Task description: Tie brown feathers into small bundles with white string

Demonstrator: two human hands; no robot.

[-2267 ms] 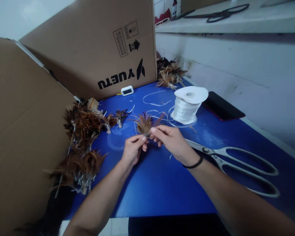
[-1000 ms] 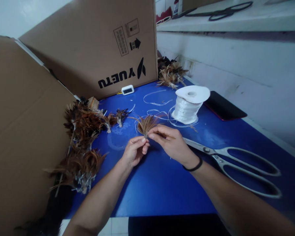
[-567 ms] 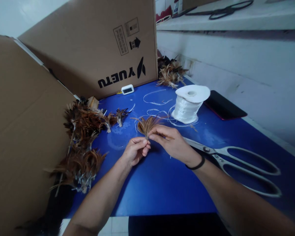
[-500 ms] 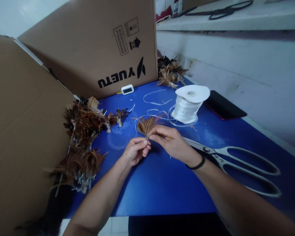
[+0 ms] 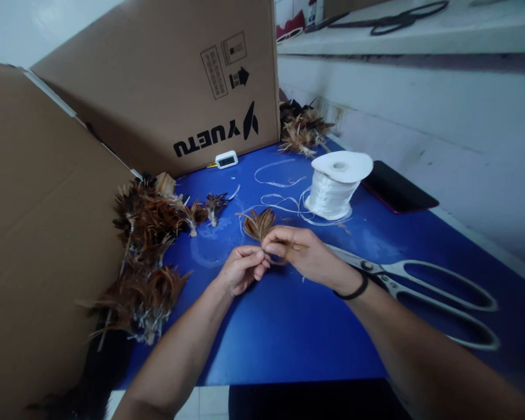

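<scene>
A small bunch of brown feathers (image 5: 259, 224) stands fanned out above the blue table, its tips pointing up and away from me. My left hand (image 5: 244, 269) is closed, pinching the bunch at its base between thumb and fingertips. Touching it from the right, my right hand (image 5: 304, 251) is also closed, its thumb and forefinger pressed together at the base of the feathers. A thin brown strand, seemingly a feather, shows against the right fingers, and another curves below them. The fingers hide the base of the bunch.
Large scissors (image 5: 389, 271) lie right, partly under my right forearm. Behind are a spool of white cord (image 5: 335, 192) with loose loops, a phone (image 5: 398, 186) and a small white display (image 5: 226, 159). Feather piles (image 5: 149, 221) lie left, beside a tall cardboard box (image 5: 157, 76).
My right hand has turned slightly at the base of the bunch. Brown feather strands now show by its fingers, and the bunch looks narrower on its right side.
</scene>
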